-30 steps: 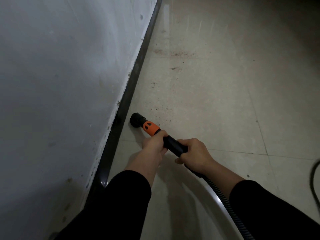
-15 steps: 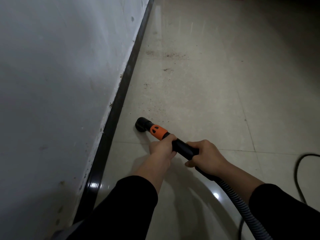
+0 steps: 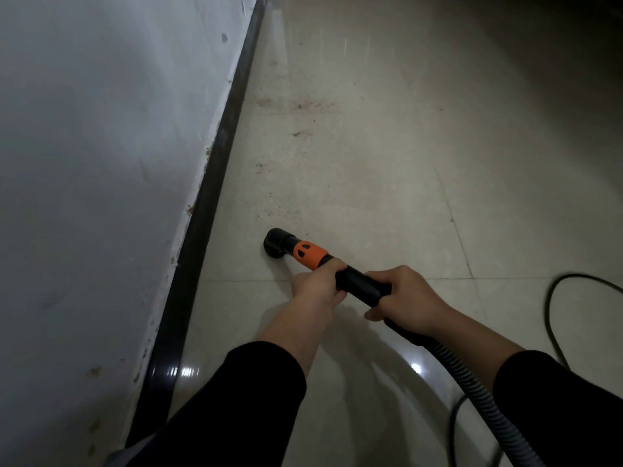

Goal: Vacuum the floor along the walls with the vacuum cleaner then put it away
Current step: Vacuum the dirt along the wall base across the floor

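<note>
**Head view: vacuum wand point(image 3: 360, 284) gripped two-handed, nozzle point(image 3: 274, 244) low by the wall point(image 3: 101, 163)**

Closest to cam were two black sleeves, L point(image 3: 236, 399) and R point(image 3: 556, 409), w/ bare forearms reaching fwd. A grey ribbed hose point(image 3: 472, 389) ran from the bottom edge up under the R forearm into the back of the wand. A black cable point(image 3: 553, 318) looped on the tile at far R, apart from the hands.

R hand point(image 3: 408, 298) was wrapped round the rear of the wand, fingers curled over the top & thumb underneath. L hand point(image 3: 317, 288) held the wand further fwd, fingers closed round it just behind the orange collar point(image 3: 308, 254). A short bare stretch of black tube showed btwn the two hands.

Wand pointed fwd & L, toward the wall. Past the collar, the black round nozzle sat down at the floor point(image 3: 371, 180); couldn't tell if it actually touched. It was near the dark baseboard point(image 3: 202, 214) but apart from it, w/ a strip of pale tile btwn.

Beyond the nozzle, brownish dirt specks point(image 3: 296, 104) lay scattered on the tile. The baseboard ran along the foot of the grey-white wall, which was chipped along its lower edge.
</note>
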The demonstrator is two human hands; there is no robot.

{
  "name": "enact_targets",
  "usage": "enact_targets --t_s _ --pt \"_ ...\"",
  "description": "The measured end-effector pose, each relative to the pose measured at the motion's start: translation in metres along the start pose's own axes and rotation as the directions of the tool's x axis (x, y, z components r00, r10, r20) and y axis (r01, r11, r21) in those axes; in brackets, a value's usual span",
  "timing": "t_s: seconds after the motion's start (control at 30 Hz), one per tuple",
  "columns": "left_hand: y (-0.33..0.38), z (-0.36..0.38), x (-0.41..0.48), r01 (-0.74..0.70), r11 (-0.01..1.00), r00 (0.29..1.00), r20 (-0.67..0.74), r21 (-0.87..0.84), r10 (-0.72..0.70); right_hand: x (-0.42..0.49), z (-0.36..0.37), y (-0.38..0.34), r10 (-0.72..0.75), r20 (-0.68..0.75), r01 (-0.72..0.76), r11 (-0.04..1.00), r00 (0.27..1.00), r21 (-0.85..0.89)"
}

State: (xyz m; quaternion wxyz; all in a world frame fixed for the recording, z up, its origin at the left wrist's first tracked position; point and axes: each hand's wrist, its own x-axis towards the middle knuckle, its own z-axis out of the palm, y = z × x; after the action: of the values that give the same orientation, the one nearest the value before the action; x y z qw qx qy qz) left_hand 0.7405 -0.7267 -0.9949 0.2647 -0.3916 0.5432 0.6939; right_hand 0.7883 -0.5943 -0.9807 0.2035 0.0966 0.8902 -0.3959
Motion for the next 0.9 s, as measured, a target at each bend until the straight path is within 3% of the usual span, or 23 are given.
enact_targets --t_s 0.53,0.9 --pt "0.014 0.021 0.006 0.066 0.997 0.99 0.125 0.046 -0.071 -0.004 -0.016 -0.015 0.148 -0.077 -0.154 0.986 0.986 -0.072" --pt "0.019 0.033 0.003 0.105 0.994 0.977 0.19 -0.03 -0.098 0.001 -0.037 -0.03 0.228 -0.098 -0.243 0.95 0.969 -0.196"
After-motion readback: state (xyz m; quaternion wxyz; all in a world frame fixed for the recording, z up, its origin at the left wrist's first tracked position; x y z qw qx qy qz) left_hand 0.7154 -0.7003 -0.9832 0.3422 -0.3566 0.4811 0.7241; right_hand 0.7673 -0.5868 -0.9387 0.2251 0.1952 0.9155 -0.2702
